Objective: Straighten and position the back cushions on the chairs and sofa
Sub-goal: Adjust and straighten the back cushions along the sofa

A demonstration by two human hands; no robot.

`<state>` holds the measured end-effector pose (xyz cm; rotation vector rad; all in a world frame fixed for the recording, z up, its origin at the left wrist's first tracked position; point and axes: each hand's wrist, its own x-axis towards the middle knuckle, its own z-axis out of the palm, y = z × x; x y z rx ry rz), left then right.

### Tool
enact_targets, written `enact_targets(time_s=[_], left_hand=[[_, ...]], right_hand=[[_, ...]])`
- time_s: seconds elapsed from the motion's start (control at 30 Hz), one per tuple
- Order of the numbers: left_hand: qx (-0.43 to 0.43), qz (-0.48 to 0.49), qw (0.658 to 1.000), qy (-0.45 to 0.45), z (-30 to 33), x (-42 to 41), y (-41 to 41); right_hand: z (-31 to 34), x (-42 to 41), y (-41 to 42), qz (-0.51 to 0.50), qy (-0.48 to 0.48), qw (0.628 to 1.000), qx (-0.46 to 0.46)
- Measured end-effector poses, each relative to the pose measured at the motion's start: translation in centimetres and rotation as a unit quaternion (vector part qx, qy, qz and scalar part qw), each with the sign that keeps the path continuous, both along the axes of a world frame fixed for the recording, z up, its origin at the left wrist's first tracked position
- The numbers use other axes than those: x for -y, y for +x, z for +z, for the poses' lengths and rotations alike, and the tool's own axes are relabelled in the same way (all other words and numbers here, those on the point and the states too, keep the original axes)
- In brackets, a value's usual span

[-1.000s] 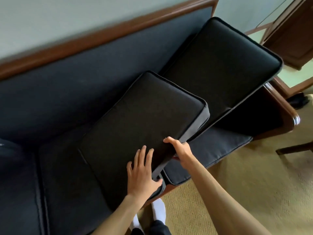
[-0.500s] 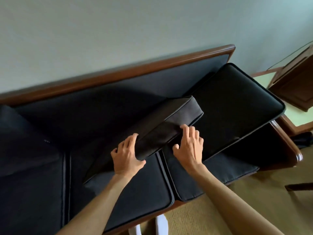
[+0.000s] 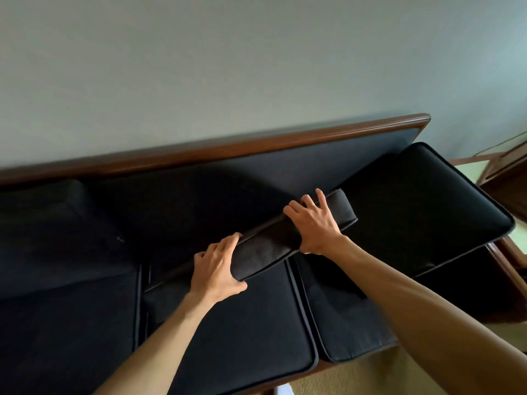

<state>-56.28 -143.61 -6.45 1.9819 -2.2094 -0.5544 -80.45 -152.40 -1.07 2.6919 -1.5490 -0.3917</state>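
Observation:
A dark back cushion (image 3: 268, 246) stands tilted on edge over the middle seat of the wood-framed sofa (image 3: 256, 141), its upper edge slanting up to the right. My left hand (image 3: 218, 266) grips its lower left end. My right hand (image 3: 313, 223) presses on its upper right end, fingers spread over the edge. A second back cushion (image 3: 422, 201) leans tilted at the right end of the sofa, overhanging the armrest. A third back cushion (image 3: 54, 232) rests against the backrest at the left.
Dark seat cushions (image 3: 242, 323) lie below my hands. A wooden armrest (image 3: 502, 260) closes the sofa's right end. Beyond it stands a glass-topped wooden side table (image 3: 502, 166). Tan carpet (image 3: 370, 372) shows at the bottom right. A pale wall rises behind the sofa.
The middle cushion has been turned from lying flat on the seat to standing on edge and pushed back towards the backrest. Both hands moved up and away with it.

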Motion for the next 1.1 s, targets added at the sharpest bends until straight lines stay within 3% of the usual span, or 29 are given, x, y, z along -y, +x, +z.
enact_targets(time_s=[0.17, 0.43, 0.67, 0.8, 1.0, 1.1], left_hand=[[0.105, 0.003, 0.994, -0.020, 1.3, 0.4, 5.0], [0.076, 0.013, 0.997, -0.013, 5.5, 4.4, 11.6], [0.096, -0.019, 0.994, 0.045, 2.8, 4.9, 13.8], [0.079, -0.013, 0.997, 0.014, 1.7, 6.1, 12.5], [0.130, 0.054, 0.990, 0.031, 1.8, 7.4, 9.9], [0.115, 0.050, 0.992, 0.019, 1.6, 7.2, 7.8]], right_hand=[[3.6, 2.4, 5.5, 0.027, 0.009, 1.000, -0.001], [6.3, 5.7, 10.2, 0.013, 0.018, 1.000, -0.009], [0.5, 4.6, 11.7, -0.055, 0.134, 0.989, 0.001], [-1.6, 4.0, 10.9, -0.099, 0.088, 0.991, 0.024], [-3.9, 1.9, 14.5, 0.005, 0.059, 0.994, 0.088], [-4.6, 2.2, 15.1, -0.005, 0.060, 0.994, 0.087]])
